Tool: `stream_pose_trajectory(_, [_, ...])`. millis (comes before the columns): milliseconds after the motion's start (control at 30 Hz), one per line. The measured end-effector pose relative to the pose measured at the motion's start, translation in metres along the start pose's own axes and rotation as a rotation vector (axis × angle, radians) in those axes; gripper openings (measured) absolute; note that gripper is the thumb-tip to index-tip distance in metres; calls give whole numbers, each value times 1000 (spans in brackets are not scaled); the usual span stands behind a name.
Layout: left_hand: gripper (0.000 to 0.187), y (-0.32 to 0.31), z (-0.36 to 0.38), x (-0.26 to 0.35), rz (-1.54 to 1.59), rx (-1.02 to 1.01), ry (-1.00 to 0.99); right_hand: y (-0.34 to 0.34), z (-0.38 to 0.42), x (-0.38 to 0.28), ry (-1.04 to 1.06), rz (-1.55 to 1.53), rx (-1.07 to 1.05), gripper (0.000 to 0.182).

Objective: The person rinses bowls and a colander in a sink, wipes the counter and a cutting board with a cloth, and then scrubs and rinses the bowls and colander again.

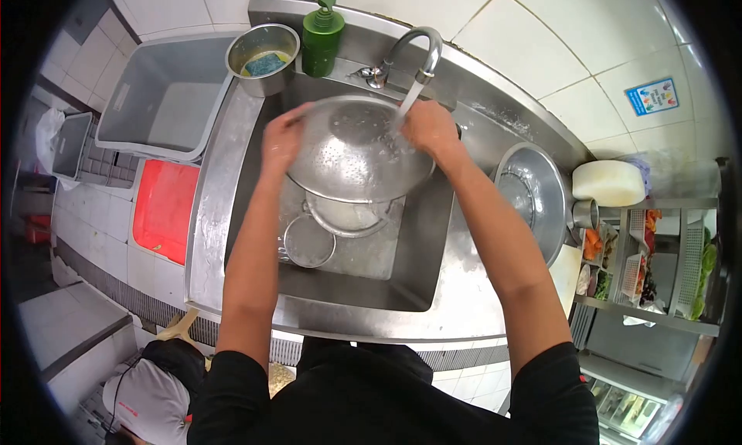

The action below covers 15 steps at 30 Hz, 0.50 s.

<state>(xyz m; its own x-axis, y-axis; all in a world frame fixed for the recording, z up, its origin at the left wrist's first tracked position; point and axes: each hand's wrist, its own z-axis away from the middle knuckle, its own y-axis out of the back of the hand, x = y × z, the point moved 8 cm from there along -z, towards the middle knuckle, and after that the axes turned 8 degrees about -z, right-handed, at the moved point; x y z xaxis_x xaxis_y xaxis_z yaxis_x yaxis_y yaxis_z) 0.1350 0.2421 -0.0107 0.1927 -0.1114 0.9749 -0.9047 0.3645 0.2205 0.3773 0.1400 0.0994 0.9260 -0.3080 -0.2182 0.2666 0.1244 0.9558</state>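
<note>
1. Right hand [430, 128]: the grip is closed on the rim of a wide metal bowl [348, 155], at about two o'clock on it. Left hand [282, 139]: at the rim near nine to ten o'clock, but motion blurs the fingers, so I cannot tell how far that grip closes.

2. Tilted above the sink [421, 248], the bowl lies between the two hands, its visible long axis running roughly from nine toward four o'clock. Neither hand is clearly nearer to it. Water from the curved tap [429, 43], at one o'clock, falls just beside the right hand's fingers and onto the bowl's upper edge.

3. Below the bowl, toward six o'clock, a round metal vessel [352, 221] and a smaller round one [310, 242] sit on the sink floor.

4. On the steel tabletop around the sink, a pot [264, 81] with a sponge [264, 64] stands at ten o'clock, beside a green pump bottle [322, 43] near eleven. A broad basin [533, 197] lies at three, past the right forearm.

5. Farther out, there is a grey tub [162, 97] at ten o'clock and a red board [166, 209] at eight; food shelves stand at four.
</note>
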Motion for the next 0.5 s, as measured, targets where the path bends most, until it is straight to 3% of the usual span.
stream_pose_trajectory(67, [47, 20, 15, -50, 203, -29, 154, -3, 4, 10, -36, -56, 65, 33])
stream_pose_trajectory(100, [47, 16, 25, -65, 201, -36, 156, -1, 5, -1, 74, -48, 123, 34])
stream_pose_trajectory(167, [60, -2, 68, -126, 407, -23, 534, -4, 8, -24, 261, -2, 237, 44])
stream_pose_trajectory(233, [60, -28, 107, -162, 403, -56, 755, 7, 34, -59, 598, -120, 439, 52])
stream_pose_trajectory(267, [52, -44, 123, -230, 492, -37, 889, 9, 39, -61, 587, -112, 431, 52])
stream_pose_trajectory(300, [44, -59, 138, -302, 581, -18, 1022, 12, 49, -74, 708, 6, 424, 55])
stream_pose_trajectory(400, [45, -106, 178, -365, 845, -11, 1073, 26, 75, -84, 871, 119, 389, 57])
stream_pose_trajectory(500, [41, -125, 170, -379, 693, -176, 1092, 56, 99, -77, 909, 147, 377, 57])
